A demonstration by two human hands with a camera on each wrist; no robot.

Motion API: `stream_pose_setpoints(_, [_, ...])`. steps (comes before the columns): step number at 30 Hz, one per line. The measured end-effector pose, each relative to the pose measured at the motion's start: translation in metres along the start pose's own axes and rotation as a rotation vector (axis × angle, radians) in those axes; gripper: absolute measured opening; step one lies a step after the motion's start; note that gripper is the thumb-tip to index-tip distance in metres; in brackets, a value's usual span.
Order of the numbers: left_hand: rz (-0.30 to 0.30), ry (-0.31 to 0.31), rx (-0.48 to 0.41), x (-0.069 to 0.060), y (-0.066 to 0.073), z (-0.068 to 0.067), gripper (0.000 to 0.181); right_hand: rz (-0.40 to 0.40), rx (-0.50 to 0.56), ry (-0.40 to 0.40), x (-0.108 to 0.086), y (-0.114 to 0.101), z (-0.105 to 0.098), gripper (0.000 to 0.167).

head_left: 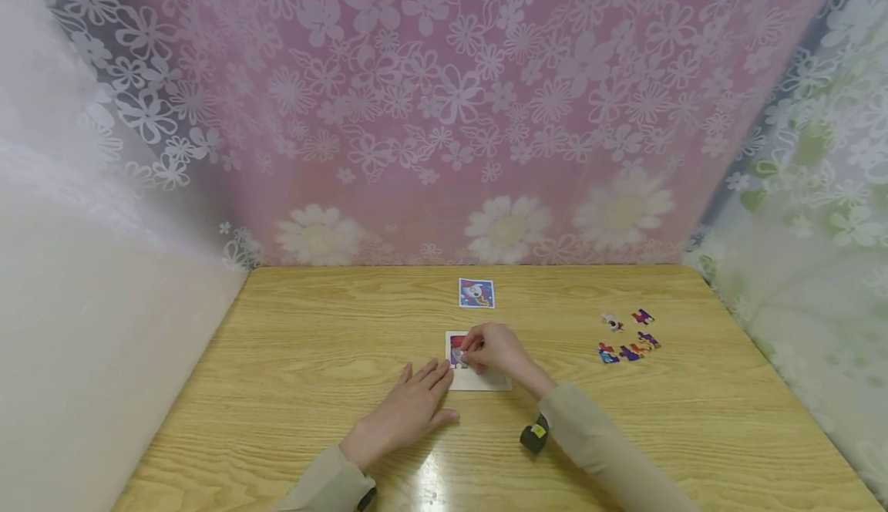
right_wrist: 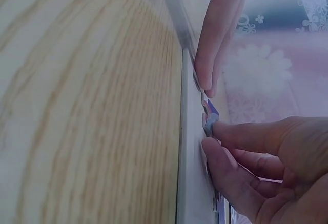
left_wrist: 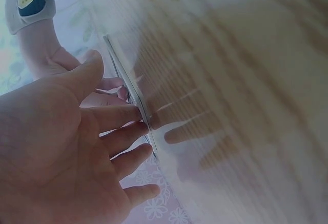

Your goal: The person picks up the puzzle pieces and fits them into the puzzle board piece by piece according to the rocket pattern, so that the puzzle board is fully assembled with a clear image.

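Note:
A white puzzle tray (head_left: 479,381) lies on the table, its upper part partly filled with red and purple pieces. My right hand (head_left: 498,352) is over the tray; in the right wrist view its thumb and forefinger pinch a small puzzle piece (right_wrist: 211,121) at the tray surface (right_wrist: 193,183). My left hand (head_left: 405,413) lies with straight, spread fingers, its fingertips touching the tray's left edge. In the left wrist view the left hand (left_wrist: 66,142) reaches the tray's edge (left_wrist: 134,93). The right hand hides part of the tray.
Behind the tray lies a square picture card (head_left: 476,294) with a white character. Several loose puzzle pieces (head_left: 630,352) lie on the wooden table (head_left: 312,342) at the right. Flowered curtains (head_left: 416,111) stand behind and at the sides.

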State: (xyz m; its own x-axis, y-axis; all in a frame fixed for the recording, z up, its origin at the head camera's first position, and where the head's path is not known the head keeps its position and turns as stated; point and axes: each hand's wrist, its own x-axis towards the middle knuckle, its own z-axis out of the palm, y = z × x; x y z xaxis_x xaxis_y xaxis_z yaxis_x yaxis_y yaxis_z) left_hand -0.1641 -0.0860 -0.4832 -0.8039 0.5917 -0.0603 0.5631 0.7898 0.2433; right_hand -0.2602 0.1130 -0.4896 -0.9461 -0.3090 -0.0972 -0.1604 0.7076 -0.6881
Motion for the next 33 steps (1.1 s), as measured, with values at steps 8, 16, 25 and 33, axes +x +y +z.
stream_pose_setpoints(8, [0.003, 0.006, 0.006, 0.0004, -0.0006, 0.0012, 0.068, 0.009, -0.038, 0.010, -0.0024, -0.0028, 0.0003, 0.011])
stream_pose_setpoints(16, [0.009, 0.006, -0.010, -0.0001, -0.0009, 0.0008, 0.068, 0.008, -0.037, 0.005, -0.0053, -0.0033, -0.0025, 0.017])
stream_pose_setpoints(25, [0.013, 0.013, -0.003, 0.0008, -0.0007, 0.0009, 0.068, -0.008, -0.077, 0.021, -0.0048, -0.0038, -0.0007, 0.016])
stream_pose_setpoints(33, [0.008, 0.010, -0.010, 0.0009, -0.0017, 0.0024, 0.068, -0.008, -0.079, 0.031, -0.0041, -0.0030, 0.0004, 0.013])
